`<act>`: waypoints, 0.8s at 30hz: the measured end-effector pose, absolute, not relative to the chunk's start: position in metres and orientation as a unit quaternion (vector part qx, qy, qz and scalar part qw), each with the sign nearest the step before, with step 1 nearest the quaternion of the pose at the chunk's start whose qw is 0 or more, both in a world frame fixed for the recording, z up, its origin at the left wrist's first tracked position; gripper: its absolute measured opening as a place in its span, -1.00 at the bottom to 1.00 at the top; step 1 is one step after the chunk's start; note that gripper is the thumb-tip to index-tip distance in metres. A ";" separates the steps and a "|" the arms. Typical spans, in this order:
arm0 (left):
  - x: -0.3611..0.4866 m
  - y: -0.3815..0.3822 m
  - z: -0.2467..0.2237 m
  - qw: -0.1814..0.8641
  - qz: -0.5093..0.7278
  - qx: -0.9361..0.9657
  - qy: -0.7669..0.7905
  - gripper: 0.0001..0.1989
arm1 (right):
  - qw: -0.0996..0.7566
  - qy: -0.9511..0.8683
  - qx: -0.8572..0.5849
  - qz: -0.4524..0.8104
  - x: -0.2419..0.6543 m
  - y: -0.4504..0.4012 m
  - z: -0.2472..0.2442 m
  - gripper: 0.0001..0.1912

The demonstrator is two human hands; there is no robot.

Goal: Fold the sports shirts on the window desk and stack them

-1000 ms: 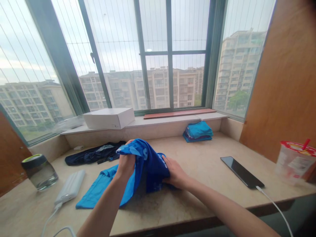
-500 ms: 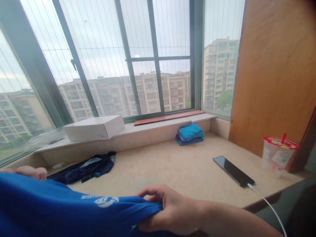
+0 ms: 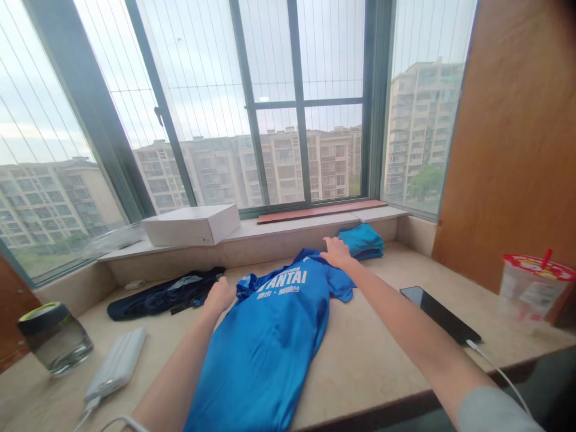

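My right hand, left hand: fingers looking bent; I can't tell whether they're pinching.
Blue shirt: lying lower centre, sleeves crumpling; uneven tugging could be skewing it.
Folded stack: sitting right of centre; my right hand is crowding it, risking a nudge.

The shirt is smooth, faintly glossy cloth, the countertop smooth and stone-like, the box matt.
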State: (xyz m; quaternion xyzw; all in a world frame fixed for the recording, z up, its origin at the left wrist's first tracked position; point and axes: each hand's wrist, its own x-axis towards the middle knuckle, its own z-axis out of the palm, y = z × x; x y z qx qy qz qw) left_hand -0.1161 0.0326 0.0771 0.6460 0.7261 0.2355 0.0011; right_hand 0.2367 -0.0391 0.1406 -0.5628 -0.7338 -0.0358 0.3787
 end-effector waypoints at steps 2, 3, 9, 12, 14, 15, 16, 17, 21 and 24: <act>-0.109 0.027 0.059 0.005 0.207 0.675 0.708 -0.47 | 0.331 -0.764 -0.553 -0.014 0.233 -0.040 0.120 -0.65; -0.105 0.024 0.051 0.010 0.196 0.699 0.687 -0.45 | 0.314 -0.779 -0.542 0.006 0.230 -0.043 0.107 -0.68; -0.093 0.008 0.024 0.044 0.092 0.836 0.540 -0.45 | 0.206 -0.884 -0.388 0.158 0.199 -0.110 0.026 -0.54; -0.092 0.004 0.017 0.063 0.082 0.826 0.554 -0.49 | 0.198 -0.897 -0.347 0.189 0.192 -0.146 0.005 -0.39; -0.092 0.000 0.017 0.068 0.090 0.818 0.565 -0.51 | 0.198 -0.902 -0.332 0.195 0.192 -0.157 -0.001 -0.35; -0.091 -0.004 0.019 0.067 0.097 0.814 0.569 -0.52 | 0.202 -0.903 -0.328 0.193 0.193 -0.158 -0.003 -0.43; -0.090 -0.010 0.022 0.064 0.108 0.813 0.568 -0.52 | 0.209 -0.903 -0.327 0.188 0.194 -0.156 -0.003 -0.56; -0.087 -0.019 0.028 0.063 0.123 0.816 0.562 -0.53 | 0.219 -0.900 -0.330 0.180 0.195 -0.152 -0.002 -0.70; -0.065 -0.074 0.059 0.100 0.182 0.849 0.486 -0.54 | 0.277 -0.877 -0.368 0.135 0.197 -0.113 0.018 -0.80; -0.038 -0.119 0.081 0.098 0.202 0.850 0.477 -0.50 | 0.299 -0.863 -0.400 0.071 0.195 -0.068 0.042 -0.79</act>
